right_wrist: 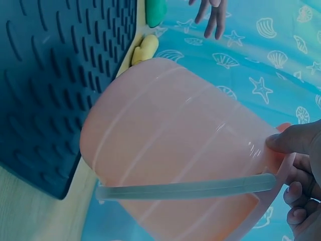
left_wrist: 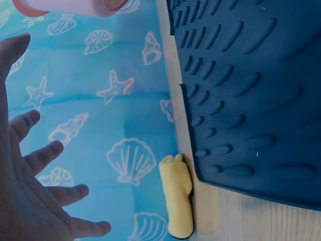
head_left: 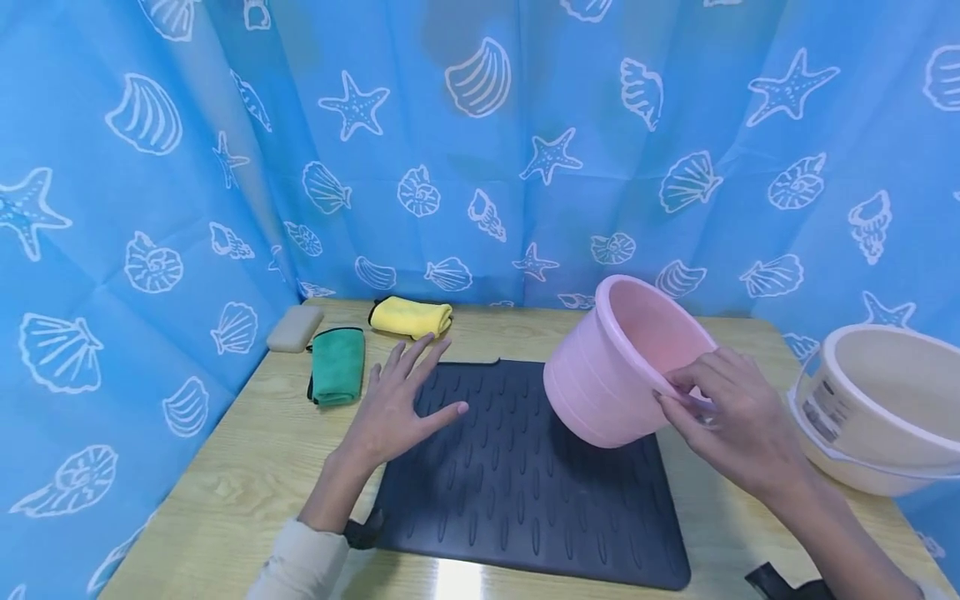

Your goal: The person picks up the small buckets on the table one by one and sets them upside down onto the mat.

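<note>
A pink plastic bucket (head_left: 611, 367) is tilted over the right part of a dark ribbed mat (head_left: 517, 483), its mouth facing up and right. My right hand (head_left: 723, 417) pinches its near rim; in the right wrist view the thumb and fingers (right_wrist: 296, 145) clamp the rim of the pink bucket (right_wrist: 175, 150), and its translucent handle (right_wrist: 185, 190) hangs across it. My left hand (head_left: 401, 400) is open with fingers spread, over the mat's left edge near the green cloth (head_left: 337, 365). The left wrist view shows the spread fingers (left_wrist: 45, 155) holding nothing.
A yellow cloth (head_left: 410, 317) and a grey sponge (head_left: 295, 328) lie at the back left of the wooden table (head_left: 247, 467). A cream bucket (head_left: 877, 408) is tilted at the right edge. Blue shell-print curtains (head_left: 480, 142) surround the table.
</note>
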Motion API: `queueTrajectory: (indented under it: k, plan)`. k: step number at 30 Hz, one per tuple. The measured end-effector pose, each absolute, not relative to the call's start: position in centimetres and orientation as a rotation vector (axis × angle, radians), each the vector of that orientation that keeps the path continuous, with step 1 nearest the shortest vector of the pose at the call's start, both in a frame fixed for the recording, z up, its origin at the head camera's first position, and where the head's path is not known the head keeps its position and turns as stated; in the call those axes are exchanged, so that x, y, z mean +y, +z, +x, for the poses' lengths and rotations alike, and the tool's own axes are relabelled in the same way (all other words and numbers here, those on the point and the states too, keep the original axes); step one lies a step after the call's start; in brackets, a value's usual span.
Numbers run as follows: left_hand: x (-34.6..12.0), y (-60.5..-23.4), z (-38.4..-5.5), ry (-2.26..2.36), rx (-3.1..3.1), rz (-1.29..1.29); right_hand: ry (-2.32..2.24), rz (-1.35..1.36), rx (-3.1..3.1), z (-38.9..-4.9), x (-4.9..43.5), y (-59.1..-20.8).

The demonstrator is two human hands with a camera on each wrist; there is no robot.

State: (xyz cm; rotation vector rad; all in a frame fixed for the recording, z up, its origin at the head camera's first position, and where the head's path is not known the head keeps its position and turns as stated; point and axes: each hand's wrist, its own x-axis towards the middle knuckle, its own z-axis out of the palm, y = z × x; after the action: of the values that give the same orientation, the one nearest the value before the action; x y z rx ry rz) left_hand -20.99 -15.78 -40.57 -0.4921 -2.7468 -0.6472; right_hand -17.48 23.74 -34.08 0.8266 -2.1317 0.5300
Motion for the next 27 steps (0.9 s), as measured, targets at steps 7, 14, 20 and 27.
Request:
queueTrajectory:
  k: [7, 14, 20, 27]
  plan:
    - [-15.4, -40.6, -21.2, -0.652, -2.767, -0.498, 0.597, 0.800, -2.117, -17.3, 23.6, -34.5]
    - [-15.4, -40.3, -21.4, -0.636, -2.721, -0.513, 0.667, 0.799, -2.100, -17.6, 23.2, -34.5]
    - [-15.0, -40.8, -21.2, -0.649, -2.753, -0.538, 0.694, 0.776, -2.118, -17.0, 23.2, -34.8]
    - [-14.3, -40.6, -21.4, -0.670, -2.706, -0.553, 0.723, 0.730, -2.102, -16.6, 23.3, -34.5]
